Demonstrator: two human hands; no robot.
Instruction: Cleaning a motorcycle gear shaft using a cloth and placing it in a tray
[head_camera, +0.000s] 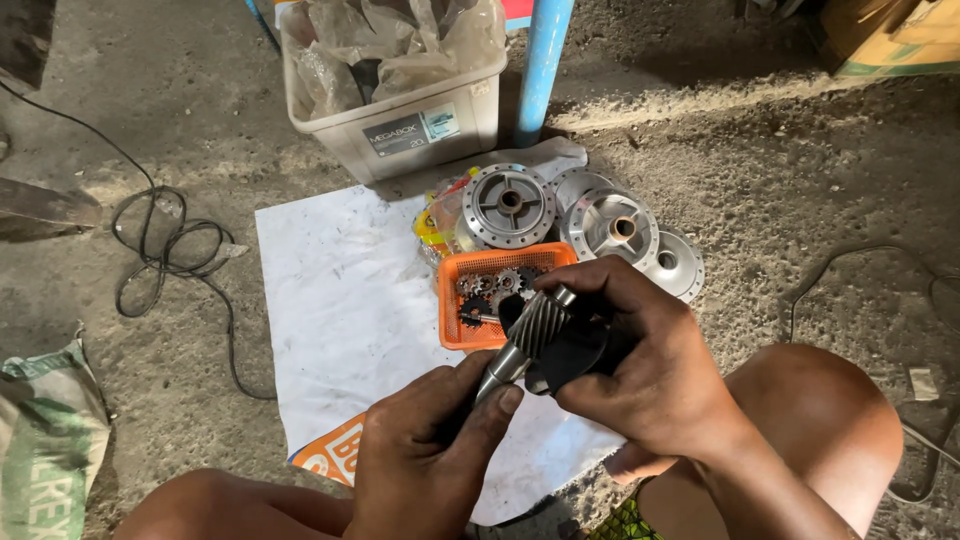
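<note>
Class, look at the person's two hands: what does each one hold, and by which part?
The left hand grips a metal geared shaft by its plain lower end. The right hand holds a dark part against the toothed upper end.

The lower end of the metal geared shaft (530, 340) is lying hidden inside the closed left hand (430, 450), and the dark part (565, 355) beside it is being largely covered by the right hand (640, 365), so its shape cannot be told. The right hand is also hiding the near right corner of the orange basket (455, 320), whose small gears (490, 290) are showing too small and too crowded to count. The clear plastic bin (400, 120) at the far side is being cut off by the top edge, and the green sack (45, 440) at the near left is running out past the left and bottom edges.
</note>
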